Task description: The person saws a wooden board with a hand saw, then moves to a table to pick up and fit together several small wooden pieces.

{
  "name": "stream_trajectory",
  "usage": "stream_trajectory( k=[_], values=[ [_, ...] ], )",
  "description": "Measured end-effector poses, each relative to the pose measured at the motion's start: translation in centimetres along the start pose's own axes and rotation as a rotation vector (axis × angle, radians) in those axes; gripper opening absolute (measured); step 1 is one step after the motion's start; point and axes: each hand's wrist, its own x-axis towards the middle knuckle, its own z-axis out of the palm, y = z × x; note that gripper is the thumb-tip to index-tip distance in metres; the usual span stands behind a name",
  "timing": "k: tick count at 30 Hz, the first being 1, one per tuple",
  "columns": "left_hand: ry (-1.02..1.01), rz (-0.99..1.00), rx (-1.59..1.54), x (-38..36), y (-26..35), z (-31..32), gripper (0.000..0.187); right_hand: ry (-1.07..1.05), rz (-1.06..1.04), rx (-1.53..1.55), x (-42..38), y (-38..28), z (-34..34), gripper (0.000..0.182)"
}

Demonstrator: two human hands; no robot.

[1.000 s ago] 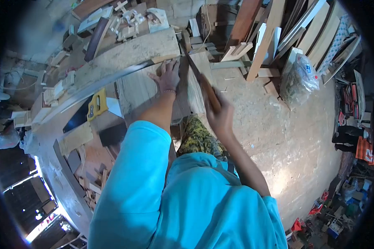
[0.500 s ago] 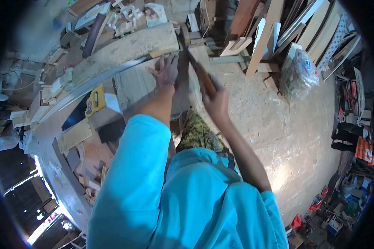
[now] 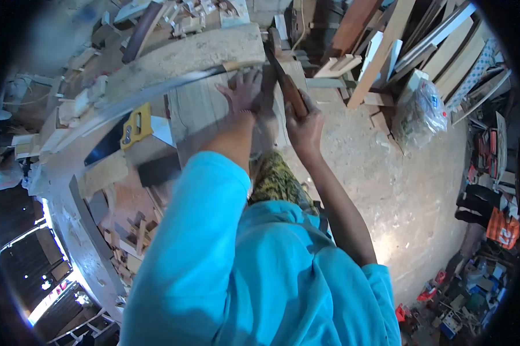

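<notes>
My left hand (image 3: 245, 92) lies with fingers spread on a pale wooden board (image 3: 193, 106), pressing near its right end. In my right hand (image 3: 305, 124) is a long tool with a dark narrow blade and a brown wooden handle (image 3: 293, 95), fingers wrapped round its near end. The blade points away from me, just right of my left hand, and overlaps the board's end in this view. I cannot tell the tool's exact kind. My leg in patterned trousers (image 3: 277, 179) shows just below the board.
A handsaw with a yellow handle (image 3: 136, 126) lies to the left. Beyond the board is a thick, rough slab (image 3: 202, 49). Planks (image 3: 381, 55) lean at the back right, beside a filled plastic bag (image 3: 424, 109). Wood offcuts (image 3: 139, 236) lie at lower left.
The view has shifted, so the scene sits slightly higher and further right. The right hand and its tool, blurred before, look sharper and a little further forward. My left hand stays on the board.
</notes>
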Motion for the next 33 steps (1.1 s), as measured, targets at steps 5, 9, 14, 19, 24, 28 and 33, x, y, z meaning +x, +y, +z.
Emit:
stream_trajectory(
  k=[5, 9, 14, 19, 24, 28, 33],
  values=[
    [-0.333, -0.271, -1.842, 1.2, -3.7, -0.9, 0.042, -0.067, 0.076, 0.009, -7.7, -3.8, -6.6, 0.038],
    [-0.350, -0.349, -1.873, 1.1, -4.1, -0.9, 0.035, -0.055, 0.184, 0.092, -9.2, -4.8, -7.3, 0.037],
    [-0.276, -0.276, -1.722, 1.1, -2.6, -0.6, 0.043, -0.070, 0.009, -0.134, -0.6, -1.4, -0.9, 0.033],
    [-0.355, -0.246, -1.907, 1.0, -4.5, -0.3, 0.050, -0.061, -0.095, -0.117, -0.7, -1.7, -1.4, 0.031],
    [-0.269, -0.362, -1.864, -0.1, -2.0, -0.7, 0.044, -0.108, 0.003, 0.045, -1.8, -2.2, -0.5, 0.030],
    [-0.229, -0.530, -1.951, 1.3, -1.0, 0.1, 0.040, -0.131, -0.047, -0.028, -0.7, -1.3, -0.7, 0.029],
    [-0.395, -0.297, -1.860, 0.4, -5.1, 0.8, 0.042, -0.063, -0.105, -0.061, -1.0, -1.4, 0.6, 0.031]
  ],
)
